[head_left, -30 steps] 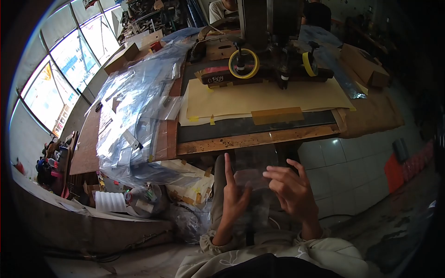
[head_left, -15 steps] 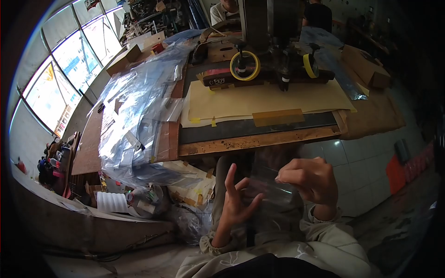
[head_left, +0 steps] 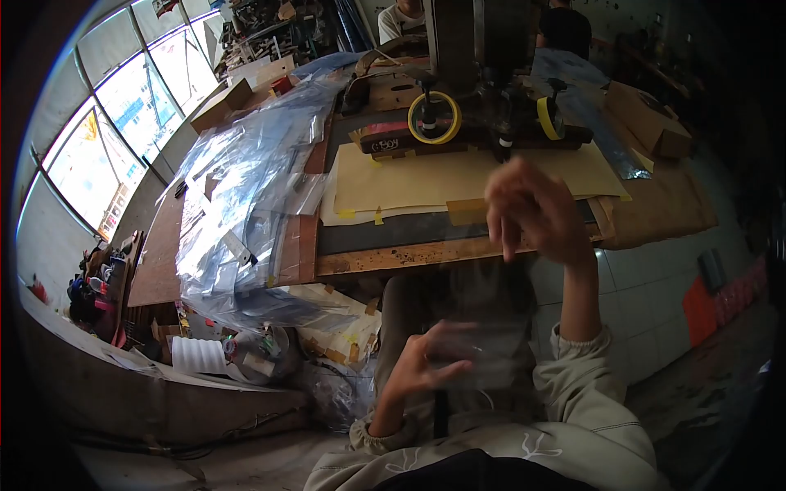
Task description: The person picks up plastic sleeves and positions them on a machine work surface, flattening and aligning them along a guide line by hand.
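Note:
My left hand (head_left: 417, 364) is low over my lap, thumb and fingers apart, the fingertips smeared by motion. Beside it is a clear plastic film (head_left: 499, 348), faint and blurred, its edges hard to make out. My right hand (head_left: 534, 211) is raised in front of the press bed's wooden front edge (head_left: 393, 259), fingers curled downward. A thin translucent streak runs below those fingers towards the film, so the hand appears closed on the film's upper end. Behind the right hand lies a cream board (head_left: 401, 182) with an amber tape strip (head_left: 467, 213) on its front edge.
A machine head with a dark bar (head_left: 385, 144) and yellow tape rolls (head_left: 434, 117) stands over the board. Clear plastic sheets (head_left: 237, 180) pile up on the left. A cardboard box (head_left: 647, 123) sits at the right. Two people (head_left: 565, 29) are at the back.
My right hand has risen and moved forward, from beside my left hand to in front of the board. My left hand has stayed low, its index finger tipping down towards the right.

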### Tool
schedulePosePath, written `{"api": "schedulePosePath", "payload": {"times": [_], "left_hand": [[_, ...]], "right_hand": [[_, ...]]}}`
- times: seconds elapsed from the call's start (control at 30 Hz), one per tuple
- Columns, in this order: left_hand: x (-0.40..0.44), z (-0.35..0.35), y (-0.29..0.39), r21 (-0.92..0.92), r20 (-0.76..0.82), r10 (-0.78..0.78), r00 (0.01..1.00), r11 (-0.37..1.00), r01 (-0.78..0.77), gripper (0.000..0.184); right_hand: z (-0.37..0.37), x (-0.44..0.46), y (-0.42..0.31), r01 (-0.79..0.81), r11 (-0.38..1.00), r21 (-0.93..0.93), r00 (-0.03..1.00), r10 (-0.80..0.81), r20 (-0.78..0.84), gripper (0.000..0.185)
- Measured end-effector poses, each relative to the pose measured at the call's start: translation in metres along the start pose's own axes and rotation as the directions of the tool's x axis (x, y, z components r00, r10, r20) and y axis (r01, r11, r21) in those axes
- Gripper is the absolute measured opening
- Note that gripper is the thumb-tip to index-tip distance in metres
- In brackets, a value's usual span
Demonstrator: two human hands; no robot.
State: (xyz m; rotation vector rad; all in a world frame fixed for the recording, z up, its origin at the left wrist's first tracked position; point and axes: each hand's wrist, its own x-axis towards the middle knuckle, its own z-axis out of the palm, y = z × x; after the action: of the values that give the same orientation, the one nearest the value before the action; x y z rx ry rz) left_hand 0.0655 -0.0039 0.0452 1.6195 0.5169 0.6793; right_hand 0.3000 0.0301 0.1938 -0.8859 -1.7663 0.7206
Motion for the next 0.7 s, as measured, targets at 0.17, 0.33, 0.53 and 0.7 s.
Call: {"api": "schedulePosePath", "payload": {"times": [0.17, 0.33, 0.53, 0.7], "left_hand": [[0.024, 0.006, -0.031, -0.204, -0.164, -0.138, 0.977, 0.973, 0.103, 0.038], [0.061, -0.003, -0.034, -0.283, -0.252, -0.200, 0.947, 0.951, 0.126, 0.029], [0.079, 0.000, -0.030, -0.325, -0.298, -0.214, 0.930, 0.939, 0.111, 0.029], [0.072, 0.007, -0.014, -0.429, -0.320, -0.144, 0.936, 0.903, -0.008, 0.032]], "right_hand": [[-0.027, 0.079, 0.070, -0.024, 0.938, -0.346, 0.998, 0.045, 0.051, 0.010], [-0.013, 0.075, 0.126, 0.179, 0.239, -0.954, 0.904, -0.423, 0.063, 0.030], [0.028, 0.005, 0.090, -0.193, 0.623, -0.758, 0.955, 0.295, -0.001, 0.054], [0.042, -0.008, 0.118, -0.144, 0.567, -0.811, 0.985, 0.158, -0.064, 0.066]]}}
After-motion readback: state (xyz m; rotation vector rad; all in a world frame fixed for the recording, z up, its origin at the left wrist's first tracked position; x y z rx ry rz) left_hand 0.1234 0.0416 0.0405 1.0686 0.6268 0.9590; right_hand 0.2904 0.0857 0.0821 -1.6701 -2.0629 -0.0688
